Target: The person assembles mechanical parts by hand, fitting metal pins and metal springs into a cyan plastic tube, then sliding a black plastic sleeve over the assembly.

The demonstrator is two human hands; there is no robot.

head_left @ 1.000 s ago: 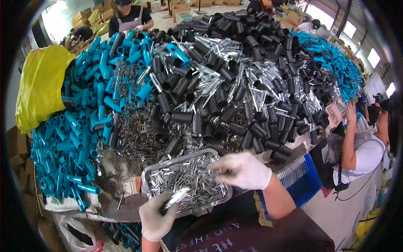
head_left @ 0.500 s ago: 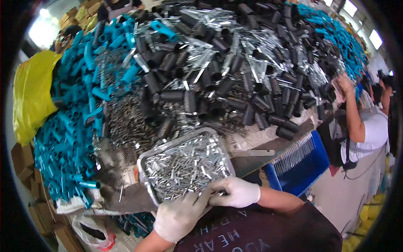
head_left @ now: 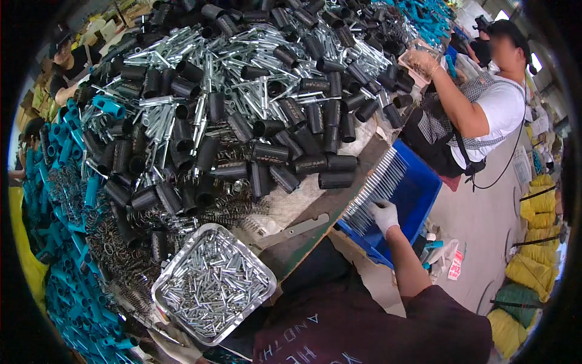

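Note:
My right hand, in a white glove, reaches to the row of slim silver metal rods along the side of a blue bin. Its fingers are closed at the near ends of the rods and appear to pinch one. Low in the picture, my gloved left hand is partly cut off and shaded, beside the metal tray. A thin shiny piece lies at its fingers; whether they grip it is unclear. Many short silver pins fill the tray.
Beyond the tray rise heaps of black sleeves, silver rods and small springs. Teal plastic tubes pile up at left. A flat metal strip lies near the table edge. A co-worker stands at right, by yellow bundles.
My hands were together over the tray's near edge. The right has moved away to the rods in the blue bin; the left is now low beside the tray. The view has swung right.

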